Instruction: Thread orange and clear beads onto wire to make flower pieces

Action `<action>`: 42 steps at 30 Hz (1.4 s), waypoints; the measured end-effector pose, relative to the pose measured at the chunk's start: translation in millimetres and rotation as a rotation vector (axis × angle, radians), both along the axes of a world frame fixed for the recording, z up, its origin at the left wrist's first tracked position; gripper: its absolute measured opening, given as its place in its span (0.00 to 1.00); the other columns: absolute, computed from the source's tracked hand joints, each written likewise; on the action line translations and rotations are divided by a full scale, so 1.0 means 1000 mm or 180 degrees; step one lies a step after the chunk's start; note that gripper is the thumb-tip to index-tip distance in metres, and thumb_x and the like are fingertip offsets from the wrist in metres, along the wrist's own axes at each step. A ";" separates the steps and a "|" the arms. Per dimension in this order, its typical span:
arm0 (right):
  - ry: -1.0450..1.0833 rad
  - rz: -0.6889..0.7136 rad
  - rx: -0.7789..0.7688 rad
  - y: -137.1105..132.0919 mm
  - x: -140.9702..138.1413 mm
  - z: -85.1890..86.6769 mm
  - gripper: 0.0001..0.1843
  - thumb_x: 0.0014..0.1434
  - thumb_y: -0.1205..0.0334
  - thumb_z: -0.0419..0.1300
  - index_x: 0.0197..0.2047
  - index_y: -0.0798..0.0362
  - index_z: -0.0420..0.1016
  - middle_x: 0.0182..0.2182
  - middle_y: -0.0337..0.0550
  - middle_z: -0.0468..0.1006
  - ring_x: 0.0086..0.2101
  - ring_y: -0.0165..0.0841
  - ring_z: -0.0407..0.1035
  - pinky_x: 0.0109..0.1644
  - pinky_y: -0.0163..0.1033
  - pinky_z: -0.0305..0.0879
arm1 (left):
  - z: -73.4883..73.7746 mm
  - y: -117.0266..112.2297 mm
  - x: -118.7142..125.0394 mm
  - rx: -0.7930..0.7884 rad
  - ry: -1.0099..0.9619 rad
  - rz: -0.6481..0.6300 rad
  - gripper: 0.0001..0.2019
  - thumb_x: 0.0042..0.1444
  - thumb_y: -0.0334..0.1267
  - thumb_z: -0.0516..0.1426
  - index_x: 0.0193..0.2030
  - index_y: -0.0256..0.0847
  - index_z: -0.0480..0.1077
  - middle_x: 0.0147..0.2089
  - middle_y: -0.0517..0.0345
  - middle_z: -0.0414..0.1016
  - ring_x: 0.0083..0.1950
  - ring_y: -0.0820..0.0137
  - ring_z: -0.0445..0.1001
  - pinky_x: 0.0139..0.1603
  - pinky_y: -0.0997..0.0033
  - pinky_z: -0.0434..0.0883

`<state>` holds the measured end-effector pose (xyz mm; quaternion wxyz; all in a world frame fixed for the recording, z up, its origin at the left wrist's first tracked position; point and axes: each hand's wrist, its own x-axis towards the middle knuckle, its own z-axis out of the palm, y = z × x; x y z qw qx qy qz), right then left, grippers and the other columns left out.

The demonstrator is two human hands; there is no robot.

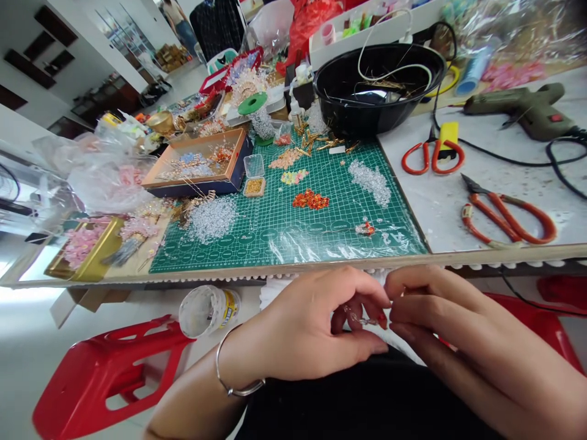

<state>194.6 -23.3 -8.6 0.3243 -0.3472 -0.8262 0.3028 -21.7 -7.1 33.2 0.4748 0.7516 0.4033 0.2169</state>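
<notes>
Beads point(212, 219) on mat point(257, 223), bowl point(348, 119) bhd, glue gun point(527, 110) far R.

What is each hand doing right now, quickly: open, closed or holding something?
Left hand: curled, holding a small clear-and-red beaded piece.
Right hand: curled, but whether its grip holds anything cannot be told.

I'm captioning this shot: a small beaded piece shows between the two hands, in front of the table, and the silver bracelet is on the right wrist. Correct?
Not quite: the head view shows the silver bracelet on the left wrist. The small beaded piece does show between left hand and right hand, in front of the table.
</notes>
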 end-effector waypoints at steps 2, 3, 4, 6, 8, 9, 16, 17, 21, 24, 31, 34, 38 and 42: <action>-0.0047 0.0038 -0.0106 0.000 0.002 -0.003 0.05 0.68 0.67 0.53 0.40 0.47 0.66 0.38 0.41 0.76 0.36 0.31 0.75 0.37 0.31 0.73 | 0.001 0.001 -0.001 -0.0092 0.0045 -0.0057 0.14 0.55 0.27 0.63 0.48 0.41 0.71 0.41 0.60 0.78 0.36 0.74 0.75 0.38 0.74 0.73; -0.0068 0.0053 -0.0191 -0.001 0.003 -0.005 0.04 0.68 0.66 0.54 0.41 0.47 0.67 0.37 0.40 0.77 0.34 0.31 0.75 0.35 0.31 0.73 | 0.002 0.001 -0.001 -0.0132 0.0046 -0.0064 0.15 0.55 0.26 0.63 0.49 0.41 0.71 0.41 0.59 0.78 0.37 0.74 0.75 0.40 0.73 0.74; -0.0080 0.0057 -0.0277 -0.002 0.004 -0.006 0.04 0.68 0.66 0.54 0.42 0.47 0.68 0.35 0.39 0.78 0.32 0.30 0.75 0.33 0.31 0.72 | 0.002 0.002 -0.002 -0.0191 0.0043 -0.0061 0.16 0.55 0.26 0.62 0.49 0.41 0.71 0.41 0.59 0.77 0.38 0.74 0.75 0.41 0.73 0.74; -0.0068 0.0063 -0.0412 -0.004 0.005 -0.010 0.06 0.69 0.66 0.54 0.46 0.46 0.68 0.34 0.37 0.78 0.30 0.29 0.75 0.32 0.31 0.71 | 0.002 0.003 -0.002 -0.0389 0.0069 -0.0039 0.15 0.55 0.27 0.61 0.49 0.41 0.70 0.41 0.59 0.76 0.39 0.73 0.76 0.43 0.71 0.74; -0.0003 0.0055 -0.0465 -0.006 0.004 -0.013 0.08 0.69 0.67 0.54 0.48 0.46 0.68 0.35 0.37 0.79 0.31 0.29 0.75 0.33 0.32 0.71 | 0.000 0.003 -0.002 -0.0660 0.0096 -0.0001 0.14 0.56 0.28 0.60 0.49 0.41 0.70 0.40 0.59 0.76 0.40 0.72 0.76 0.42 0.70 0.74; 0.0045 0.0059 -0.0461 -0.007 0.004 -0.014 0.08 0.69 0.68 0.54 0.48 0.46 0.68 0.35 0.36 0.79 0.32 0.29 0.75 0.34 0.32 0.71 | -0.001 0.003 -0.002 -0.0787 0.0079 0.0025 0.14 0.57 0.28 0.60 0.49 0.41 0.70 0.40 0.59 0.76 0.40 0.71 0.76 0.42 0.70 0.74; 0.0301 0.0002 0.0062 -0.006 0.004 -0.019 0.09 0.66 0.72 0.55 0.46 0.48 0.68 0.38 0.41 0.76 0.37 0.31 0.74 0.38 0.33 0.72 | -0.017 0.003 0.000 -0.1960 -0.0902 0.0289 0.15 0.53 0.28 0.65 0.47 0.41 0.70 0.36 0.62 0.75 0.38 0.76 0.75 0.42 0.74 0.71; 0.0294 -0.0064 0.0222 -0.006 0.004 -0.019 0.09 0.65 0.71 0.56 0.47 0.49 0.68 0.41 0.44 0.74 0.40 0.32 0.74 0.40 0.34 0.72 | -0.018 0.004 0.000 -0.2145 -0.1031 0.0290 0.16 0.52 0.29 0.67 0.46 0.41 0.70 0.36 0.62 0.75 0.38 0.76 0.75 0.42 0.75 0.71; 0.0220 -0.0301 0.0478 -0.010 0.006 -0.020 0.09 0.64 0.72 0.54 0.47 0.52 0.65 0.46 0.49 0.69 0.45 0.35 0.69 0.45 0.37 0.71 | -0.021 0.007 0.000 -0.2429 -0.1200 0.0339 0.18 0.50 0.32 0.70 0.45 0.40 0.70 0.36 0.61 0.76 0.35 0.77 0.74 0.40 0.75 0.70; 0.0102 -0.0377 0.0576 -0.012 0.007 -0.019 0.10 0.64 0.75 0.53 0.43 0.51 0.64 0.46 0.47 0.67 0.45 0.35 0.68 0.46 0.37 0.70 | -0.021 0.007 0.001 -0.2365 -0.1148 0.0365 0.17 0.51 0.33 0.70 0.45 0.40 0.70 0.36 0.61 0.76 0.34 0.77 0.73 0.39 0.74 0.70; -0.0201 -0.0318 0.0669 -0.010 0.010 -0.016 0.09 0.65 0.72 0.55 0.45 0.48 0.68 0.47 0.46 0.68 0.45 0.34 0.70 0.45 0.36 0.69 | -0.021 0.005 0.001 -0.2259 -0.1068 0.0311 0.15 0.51 0.32 0.69 0.44 0.40 0.71 0.37 0.61 0.75 0.36 0.78 0.72 0.40 0.76 0.70; -0.0109 -0.0306 0.0416 -0.008 0.009 -0.014 0.07 0.67 0.70 0.55 0.42 0.47 0.68 0.46 0.45 0.68 0.47 0.33 0.69 0.45 0.34 0.68 | -0.022 0.006 0.000 -0.2289 -0.1113 0.0286 0.15 0.52 0.32 0.69 0.43 0.39 0.71 0.36 0.61 0.75 0.36 0.78 0.73 0.40 0.76 0.71; -0.0111 -0.0301 0.0269 -0.005 0.011 -0.012 0.06 0.68 0.68 0.55 0.42 0.46 0.69 0.45 0.44 0.69 0.46 0.32 0.69 0.45 0.34 0.68 | -0.022 0.006 -0.001 -0.2451 -0.1092 0.0340 0.16 0.50 0.34 0.70 0.43 0.40 0.71 0.36 0.60 0.77 0.35 0.77 0.74 0.40 0.74 0.72; -0.0174 -0.0109 0.0166 -0.001 0.017 -0.014 0.06 0.68 0.68 0.55 0.42 0.46 0.69 0.45 0.43 0.69 0.45 0.32 0.69 0.43 0.34 0.69 | -0.021 0.006 0.000 -0.2491 -0.0989 0.0324 0.15 0.49 0.33 0.70 0.42 0.39 0.72 0.36 0.59 0.78 0.37 0.74 0.77 0.43 0.73 0.73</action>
